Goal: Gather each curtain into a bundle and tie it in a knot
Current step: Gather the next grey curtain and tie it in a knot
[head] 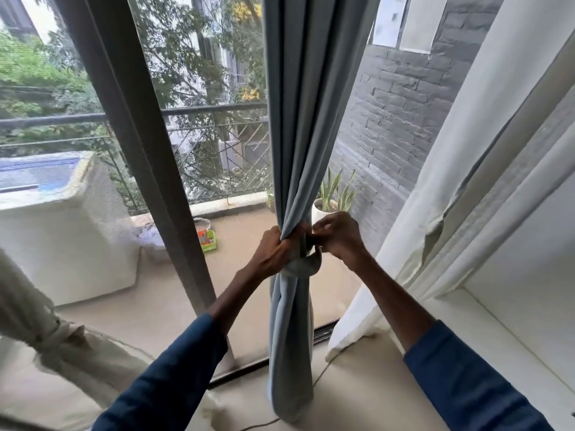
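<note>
A grey-blue curtain (306, 126) hangs in front of the glass door, gathered into one narrow bundle. At mid height a loop of its cloth (306, 264) wraps around the bundle like a knot. My left hand (275, 248) grips the bundle from the left at that spot. My right hand (337, 236) pinches the cloth at the loop from the right. Below the loop the bundle's tail (291, 353) hangs straight down to the floor. A white curtain (451, 181) hangs loose at the right.
Another pale curtain (40, 318) hangs at the lower left, apparently tied. Behind the glass lie a balcony with a railing (199, 112), a potted plant (331, 200), a white appliance (65, 231) and a green box (208, 241). A dark door frame (149, 169) stands left of the blue curtain.
</note>
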Action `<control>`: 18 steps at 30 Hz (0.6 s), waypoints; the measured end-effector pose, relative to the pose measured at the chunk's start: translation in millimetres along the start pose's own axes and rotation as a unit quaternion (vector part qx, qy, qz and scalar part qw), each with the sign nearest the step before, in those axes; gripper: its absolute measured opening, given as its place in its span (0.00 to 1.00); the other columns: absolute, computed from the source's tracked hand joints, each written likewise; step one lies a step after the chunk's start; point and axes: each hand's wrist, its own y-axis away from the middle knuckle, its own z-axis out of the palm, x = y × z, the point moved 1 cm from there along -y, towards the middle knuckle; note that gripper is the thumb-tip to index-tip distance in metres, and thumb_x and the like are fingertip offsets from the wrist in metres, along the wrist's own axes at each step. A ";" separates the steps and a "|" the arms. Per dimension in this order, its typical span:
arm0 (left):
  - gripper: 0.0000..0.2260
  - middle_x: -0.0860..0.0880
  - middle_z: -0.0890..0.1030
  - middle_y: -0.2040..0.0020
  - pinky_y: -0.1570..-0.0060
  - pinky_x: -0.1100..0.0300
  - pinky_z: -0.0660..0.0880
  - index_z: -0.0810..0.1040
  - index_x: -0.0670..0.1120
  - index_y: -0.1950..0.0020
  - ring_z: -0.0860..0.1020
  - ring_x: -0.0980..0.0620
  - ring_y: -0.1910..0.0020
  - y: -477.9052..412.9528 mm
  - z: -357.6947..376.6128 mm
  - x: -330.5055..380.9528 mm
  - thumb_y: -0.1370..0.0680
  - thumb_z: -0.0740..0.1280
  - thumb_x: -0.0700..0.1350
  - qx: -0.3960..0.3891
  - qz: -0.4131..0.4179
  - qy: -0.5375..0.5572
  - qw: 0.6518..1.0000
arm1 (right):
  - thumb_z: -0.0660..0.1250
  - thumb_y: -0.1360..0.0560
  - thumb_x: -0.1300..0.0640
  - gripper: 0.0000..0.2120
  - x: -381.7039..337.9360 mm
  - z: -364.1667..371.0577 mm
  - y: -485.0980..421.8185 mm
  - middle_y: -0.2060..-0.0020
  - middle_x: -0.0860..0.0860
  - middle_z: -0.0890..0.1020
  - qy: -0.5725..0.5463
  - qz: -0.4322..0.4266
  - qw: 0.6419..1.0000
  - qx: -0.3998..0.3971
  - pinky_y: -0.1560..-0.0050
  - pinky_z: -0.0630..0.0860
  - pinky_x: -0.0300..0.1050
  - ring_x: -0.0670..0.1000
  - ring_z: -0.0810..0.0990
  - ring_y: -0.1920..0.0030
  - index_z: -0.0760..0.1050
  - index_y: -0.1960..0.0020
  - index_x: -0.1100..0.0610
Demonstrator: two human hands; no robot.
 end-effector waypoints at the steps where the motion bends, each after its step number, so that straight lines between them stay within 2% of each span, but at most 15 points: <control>1: 0.18 0.43 0.84 0.56 0.55 0.48 0.79 0.82 0.46 0.53 0.82 0.45 0.56 -1.8 -2.4 -3.4 0.22 0.64 0.60 -0.006 0.004 -0.005 1.000 | 0.79 0.35 0.62 0.16 3.9 0.8 0.2 0.74 0.50 0.74 -0.085 0.052 0.994 -0.034 0.61 0.82 0.52 0.47 0.77 0.70 0.72 0.71 0.53; 3: 0.17 0.44 0.84 0.53 0.52 0.49 0.78 0.82 0.46 0.50 0.82 0.45 0.52 -3.8 -5.6 -7.1 0.21 0.64 0.59 -0.019 0.002 -0.004 1.000 | 0.76 0.30 0.65 0.20 9.3 1.9 -1.6 0.74 0.50 0.71 -0.172 0.114 0.970 -0.128 0.60 0.83 0.55 0.50 0.76 0.71 0.66 0.70 0.52; 5: 0.16 0.45 0.83 0.51 0.51 0.51 0.79 0.81 0.47 0.48 0.82 0.47 0.51 -4.4 -6.9 -5.8 0.21 0.64 0.58 -0.028 0.007 0.004 1.000 | 0.73 0.27 0.64 0.15 12.1 4.5 -6.7 0.71 0.56 0.72 -0.166 0.097 0.966 -0.173 0.62 0.83 0.52 0.53 0.77 0.68 0.72 0.68 0.57; 7: 0.14 0.45 0.83 0.50 0.51 0.54 0.79 0.81 0.49 0.48 0.81 0.51 0.52 -3.7 -6.9 -3.5 0.21 0.64 0.58 -0.037 0.013 0.007 0.999 | 0.71 0.26 0.64 0.06 11.0 9.3 -11.8 0.70 0.58 0.73 -0.153 0.089 0.969 -0.173 0.66 0.82 0.48 0.53 0.78 0.70 0.77 0.61 0.63; 8: 0.15 0.46 0.83 0.50 0.51 0.56 0.78 0.81 0.49 0.47 0.81 0.53 0.52 -3.4 -7.0 -2.6 0.21 0.64 0.58 -0.040 0.015 0.008 0.999 | 0.70 0.25 0.64 0.06 9.8 11.1 -13.5 0.70 0.58 0.74 -0.135 0.099 0.972 -0.167 0.67 0.82 0.47 0.53 0.78 0.72 0.78 0.60 0.64; 10: 0.17 0.46 0.84 0.50 0.50 0.56 0.78 0.82 0.47 0.46 0.81 0.53 0.52 -1.2 -6.8 -1.0 0.21 0.64 0.60 -0.044 0.018 0.004 0.999 | 0.68 0.24 0.64 0.10 7.2 14.0 -13.6 0.73 0.56 0.76 -0.095 0.121 0.972 -0.180 0.68 0.82 0.45 0.51 0.79 0.74 0.76 0.64 0.63; 13: 0.17 0.47 0.83 0.52 0.51 0.54 0.78 0.81 0.46 0.48 0.81 0.54 0.54 5.4 -3.0 1.8 0.21 0.64 0.59 -0.058 0.029 -0.014 0.998 | 0.62 0.20 0.65 0.14 8.6 18.2 -12.0 0.80 0.51 0.74 -0.069 0.163 0.964 -0.200 0.79 0.74 0.36 0.46 0.74 0.82 0.71 0.65 0.60; 16: 0.17 0.48 0.82 0.55 0.56 0.57 0.77 0.80 0.44 0.49 0.79 0.56 0.58 10.5 1.4 6.4 0.20 0.63 0.57 -0.055 0.050 -0.032 0.997 | 0.60 0.17 0.60 0.14 11.5 22.3 -9.7 0.74 0.51 0.76 -0.006 0.183 0.964 -0.193 0.81 0.70 0.35 0.48 0.75 0.78 0.70 0.62 0.58; 18: 0.17 0.48 0.82 0.55 0.57 0.59 0.77 0.80 0.44 0.50 0.79 0.56 0.58 9.3 1.3 6.6 0.19 0.63 0.57 -0.051 0.053 -0.039 0.996 | 0.61 0.18 0.61 0.15 12.1 18.4 -8.7 0.80 0.50 0.75 -0.013 0.169 0.963 -0.208 0.81 0.69 0.34 0.47 0.74 0.80 0.70 0.64 0.60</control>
